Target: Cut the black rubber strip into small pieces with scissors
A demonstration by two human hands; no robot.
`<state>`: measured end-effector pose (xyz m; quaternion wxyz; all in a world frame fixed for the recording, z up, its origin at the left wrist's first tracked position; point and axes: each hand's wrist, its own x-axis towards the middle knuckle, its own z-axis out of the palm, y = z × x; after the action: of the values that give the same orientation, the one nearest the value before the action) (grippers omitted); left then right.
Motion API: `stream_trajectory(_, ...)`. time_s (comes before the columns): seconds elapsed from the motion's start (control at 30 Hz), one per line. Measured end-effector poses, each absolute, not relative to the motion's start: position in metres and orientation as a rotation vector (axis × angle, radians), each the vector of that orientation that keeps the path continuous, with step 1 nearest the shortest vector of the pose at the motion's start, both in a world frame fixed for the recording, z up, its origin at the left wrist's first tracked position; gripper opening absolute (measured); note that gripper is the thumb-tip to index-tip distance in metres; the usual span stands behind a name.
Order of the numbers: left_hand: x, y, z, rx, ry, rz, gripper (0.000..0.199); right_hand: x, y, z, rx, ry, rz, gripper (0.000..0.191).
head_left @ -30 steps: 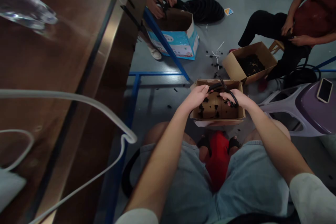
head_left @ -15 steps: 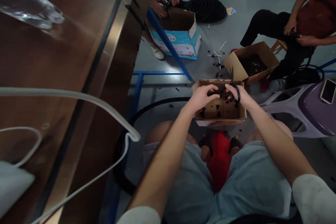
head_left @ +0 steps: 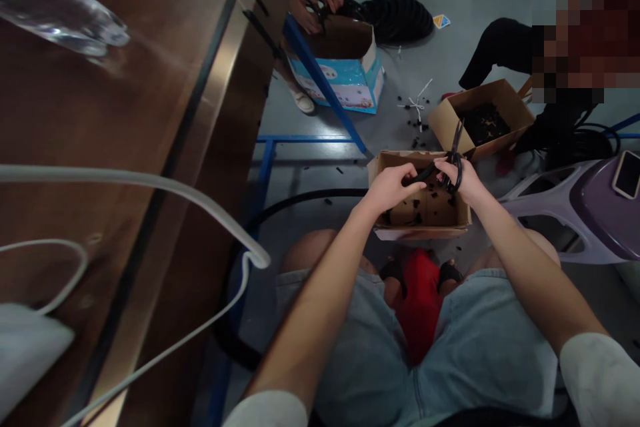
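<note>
My left hand (head_left: 395, 187) is closed around a black rubber-like strip (head_left: 427, 172), whose end reaches toward my right fingers. In my right hand (head_left: 467, 181) is a pair of black-handled scissors (head_left: 457, 140), its blades pointing up and away from me. My right thumb and fingertips also touch the far end of the strip. Both hands are above an open cardboard box (head_left: 423, 233) in front of my knees. Small black scraps (head_left: 417, 217) lie scattered on its bottom. Whether the strip joins the long black tube (head_left: 320, 193) at the left is hidden by my hand.
A brown table (head_left: 125, 113) with a white cable (head_left: 125, 177) stands at my left. Two other people sit ahead, beside a blue-and-white box (head_left: 345, 83) and a brown box (head_left: 450, 123). A purple stool (head_left: 590, 213) holding a phone (head_left: 626, 174) is at my right.
The scissors have tilted, with the tips now further to the right. My right hand has turned slightly, and the strip between my hands slants more. Both hands stay over the box.
</note>
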<state>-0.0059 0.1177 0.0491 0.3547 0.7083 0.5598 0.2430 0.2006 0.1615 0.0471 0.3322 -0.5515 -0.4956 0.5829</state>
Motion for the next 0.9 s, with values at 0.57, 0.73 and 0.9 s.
stream_trajectory(0.57,-0.002,0.115,0.051,1.849,1.361,0.724,0.032,0.191,0.156,0.045,-1.264,-1.320,1.480,0.042)
stream_trajectory(0.73,-0.001,0.114,0.045,1.840,1.350,0.684,0.033,0.202,0.161,0.045,-1.226,-1.350,1.631,0.039)
stream_trajectory(0.9,0.000,0.113,0.048,1.850,1.469,0.599,0.036,0.208,0.163,0.039,-1.314,-1.380,1.672,0.038)
